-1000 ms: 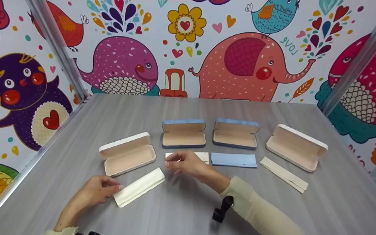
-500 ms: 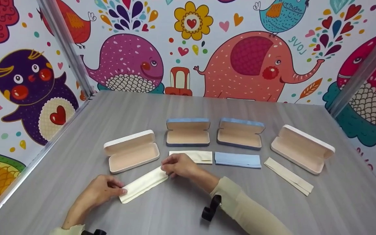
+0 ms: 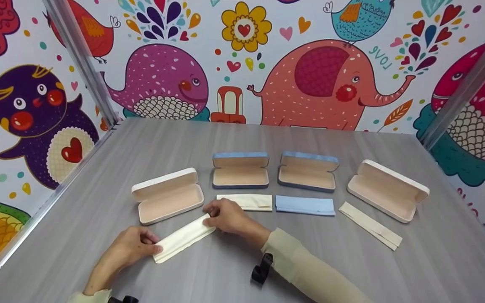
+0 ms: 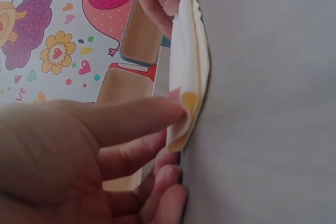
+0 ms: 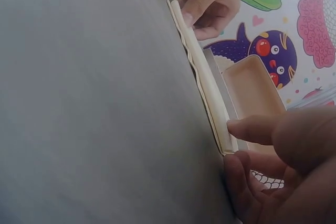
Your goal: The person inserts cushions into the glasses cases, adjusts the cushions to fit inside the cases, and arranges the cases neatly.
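A folded cream cloth (image 3: 185,238) lies slantwise on the table in front of the left white glasses case. My left hand (image 3: 131,246) pinches its near left end; in the left wrist view the thumb presses one side of the folded layers (image 4: 185,61) and the fingers are behind. At the far right end my right hand (image 3: 227,216) pinches the cloth between thumb and fingers, as the right wrist view also shows the cloth (image 5: 207,85) stretched between both hands. That white case (image 3: 171,206) stands open with a beige lining.
Two blue glasses cases (image 3: 241,179) (image 3: 307,179) and another white case (image 3: 381,198) stand open. Before them lie a second cream cloth (image 3: 255,202), partly behind my right hand, a blue cloth (image 3: 305,205) and a beige cloth (image 3: 371,225). A patterned wall (image 3: 234,63) backs the table.
My right hand has come down and left onto the cloth's far end and now pinches it. My left hand has stayed at the near end. The head view has shifted slightly.
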Available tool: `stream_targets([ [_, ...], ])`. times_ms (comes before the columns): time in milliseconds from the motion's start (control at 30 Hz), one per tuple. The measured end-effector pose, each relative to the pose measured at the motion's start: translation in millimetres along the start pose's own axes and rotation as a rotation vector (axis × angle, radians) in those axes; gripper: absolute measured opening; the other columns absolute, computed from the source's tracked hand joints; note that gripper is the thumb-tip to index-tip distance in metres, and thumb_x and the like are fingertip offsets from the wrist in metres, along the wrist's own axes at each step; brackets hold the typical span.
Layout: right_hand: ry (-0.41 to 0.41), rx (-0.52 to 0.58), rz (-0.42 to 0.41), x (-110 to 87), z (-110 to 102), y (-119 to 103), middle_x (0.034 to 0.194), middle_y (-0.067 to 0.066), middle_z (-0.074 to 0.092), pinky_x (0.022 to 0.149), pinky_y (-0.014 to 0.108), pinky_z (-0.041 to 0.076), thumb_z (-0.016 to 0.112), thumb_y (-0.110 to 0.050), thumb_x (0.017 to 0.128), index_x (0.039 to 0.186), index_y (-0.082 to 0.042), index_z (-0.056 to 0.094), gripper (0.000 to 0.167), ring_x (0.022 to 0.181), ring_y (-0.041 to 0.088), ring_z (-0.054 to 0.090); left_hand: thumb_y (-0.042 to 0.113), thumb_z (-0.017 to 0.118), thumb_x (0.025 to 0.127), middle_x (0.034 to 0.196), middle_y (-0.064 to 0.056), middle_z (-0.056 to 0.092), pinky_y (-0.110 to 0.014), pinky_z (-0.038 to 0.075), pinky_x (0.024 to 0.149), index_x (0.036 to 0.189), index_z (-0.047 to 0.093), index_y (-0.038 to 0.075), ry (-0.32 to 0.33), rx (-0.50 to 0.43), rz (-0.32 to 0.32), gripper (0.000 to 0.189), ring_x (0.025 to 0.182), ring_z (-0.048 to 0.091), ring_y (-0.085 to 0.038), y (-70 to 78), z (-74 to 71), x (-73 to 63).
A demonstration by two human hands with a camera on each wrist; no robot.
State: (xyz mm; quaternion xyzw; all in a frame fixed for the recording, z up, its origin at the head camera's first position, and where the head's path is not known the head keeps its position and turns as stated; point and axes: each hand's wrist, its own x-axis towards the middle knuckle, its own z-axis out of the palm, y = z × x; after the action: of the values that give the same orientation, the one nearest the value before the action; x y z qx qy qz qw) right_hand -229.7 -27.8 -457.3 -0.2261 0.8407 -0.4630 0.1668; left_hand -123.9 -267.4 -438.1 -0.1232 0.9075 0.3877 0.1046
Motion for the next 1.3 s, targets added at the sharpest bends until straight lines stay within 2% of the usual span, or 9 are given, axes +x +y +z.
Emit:
stream_targets([
  [267,0.023,-0.045,0.029,3.3,1.7,0.8,0.070,-0.007,0.052,0.040,0.016,0.038,0.082,-0.003,0.079,0.087,-0.004,0.072,0.014,0.047,0.006,0.046,0.004,0.081,0.079,0.085,-0.007,0.065,-0.027,0.045,0.067,0.090,0.068,0.001,0.014,0.006,-0.018,0.017,0.080,0.057,-0.018,-0.6,2.5,-1.7],
  [467,0.022,-0.003,0.033,3.4,2.0,1.8,0.064,-0.008,0.052,0.039,0.016,0.037,0.083,-0.003,0.078,0.081,-0.004,0.071,0.013,0.045,0.006,0.045,0.006,0.079,0.080,0.083,-0.005,0.066,-0.025,0.046,0.065,0.086,0.067,0.002,0.031,0.005,0.005,0.014,0.076,0.057,-0.015,-4.6,3.6,-3.1],
  [667,0.011,0.135,0.035,3.5,0.7,3.4,0.065,-0.007,0.054,0.048,0.016,0.038,0.081,-0.001,0.076,0.081,0.001,0.070,0.012,0.056,0.006,0.047,0.005,0.073,0.086,0.086,-0.006,0.065,-0.024,0.051,0.062,0.091,0.062,-0.002,-0.004,-0.151,0.068,0.015,0.075,0.058,-0.013,-9.9,-1.4,-5.9],
  [733,0.005,0.173,0.038,3.7,0.4,3.4,0.066,-0.008,0.055,0.053,0.016,0.037,0.079,-0.002,0.076,0.079,0.000,0.069,0.011,0.060,0.006,0.047,0.005,0.072,0.088,0.085,-0.005,0.064,-0.023,0.053,0.063,0.093,0.059,-0.004,-0.018,-0.205,0.106,0.016,0.076,0.058,-0.012,-11.8,-4.3,-5.5],
  [833,-0.010,0.219,0.042,4.8,-1.3,2.8,0.067,-0.008,0.055,0.057,0.017,0.037,0.077,-0.005,0.077,0.076,-0.005,0.066,0.011,0.063,0.006,0.047,0.005,0.070,0.090,0.082,0.000,0.063,-0.021,0.055,0.066,0.096,0.057,-0.005,-0.031,-0.281,0.128,0.017,0.076,0.060,-0.009,-14.3,-8.0,-2.6],
  [967,-0.038,0.277,0.069,6.7,-7.4,1.0,0.070,-0.008,0.056,0.058,0.018,0.037,0.075,-0.008,0.079,0.077,-0.012,0.062,0.014,0.065,0.007,0.047,0.003,0.070,0.090,0.081,0.002,0.068,-0.021,0.057,0.066,0.109,0.060,-0.011,0.020,-0.386,0.100,0.026,0.073,0.063,-0.006,-14.0,-9.4,3.5],
  [1100,-0.039,0.337,0.096,9.1,-13.5,0.8,0.073,-0.006,0.058,0.057,0.018,0.042,0.075,-0.009,0.082,0.083,-0.010,0.061,0.014,0.065,0.007,0.050,0.004,0.072,0.090,0.091,-0.006,0.074,-0.022,0.059,0.067,0.125,0.058,-0.016,0.062,-0.468,0.084,0.042,0.075,0.066,-0.005,-10.6,-7.9,7.7],
  [1200,-0.021,0.375,0.102,11.5,-13.9,1.6,0.075,-0.005,0.061,0.058,0.019,0.046,0.075,-0.008,0.083,0.089,-0.006,0.064,0.012,0.066,0.007,0.054,0.005,0.071,0.091,0.096,-0.006,0.073,-0.023,0.061,0.068,0.126,0.057,-0.019,0.053,-0.541,0.048,0.045,0.077,0.068,-0.007,-11.9,-6.7,9.2],
  [1300,-0.013,0.416,0.103,13.9,-10.3,1.2,0.077,-0.004,0.063,0.056,0.020,0.049,0.075,-0.006,0.084,0.093,-0.002,0.066,0.014,0.067,0.008,0.056,0.007,0.071,0.092,0.091,-0.002,0.069,-0.023,0.061,0.068,0.120,0.061,-0.017,0.050,-0.600,-0.005,0.039,0.075,0.068,-0.009,-16.1,-6.6,7.6],
])
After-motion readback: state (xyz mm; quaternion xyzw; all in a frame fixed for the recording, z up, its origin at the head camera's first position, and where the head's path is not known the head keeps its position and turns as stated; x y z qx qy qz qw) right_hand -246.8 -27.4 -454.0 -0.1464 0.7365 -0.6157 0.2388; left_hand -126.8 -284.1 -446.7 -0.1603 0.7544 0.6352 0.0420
